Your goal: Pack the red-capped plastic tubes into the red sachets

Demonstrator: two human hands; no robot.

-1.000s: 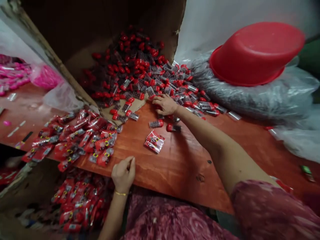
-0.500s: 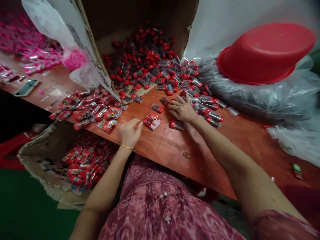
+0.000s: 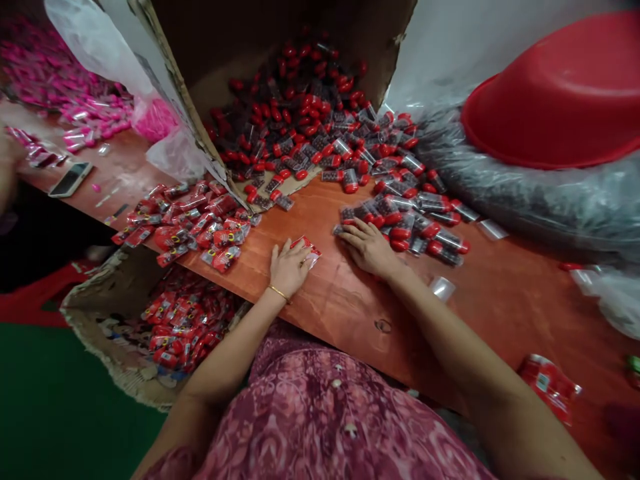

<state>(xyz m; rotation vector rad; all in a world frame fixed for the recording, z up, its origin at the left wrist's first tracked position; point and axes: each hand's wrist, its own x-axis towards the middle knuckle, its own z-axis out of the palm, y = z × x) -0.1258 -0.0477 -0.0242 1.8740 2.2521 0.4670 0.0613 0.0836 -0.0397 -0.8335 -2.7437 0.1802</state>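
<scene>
My left hand (image 3: 289, 266) lies fingers-down on a small stack of red packets (image 3: 309, 247) near the front edge of the wooden table (image 3: 350, 307). My right hand (image 3: 368, 245) rests flat, fingers spread, at the near edge of a heap of red-capped clear tubes (image 3: 400, 213). More of these tubes spill out of a tipped cardboard box (image 3: 300, 100) behind. A pile of filled red packets (image 3: 190, 223) lies to the left of my left hand.
A red plastic basin (image 3: 555, 100) sits upside down on a full clear bag (image 3: 525, 193) at the right. Below the table's left edge stands a box of red packets (image 3: 180, 320). A phone (image 3: 70, 179) and pink items (image 3: 75, 107) lie far left.
My right hand pulled back from the tubes near the box toward me, dragging tubes along. My left hand moved from the table's edge onto the small stack of red packets.
</scene>
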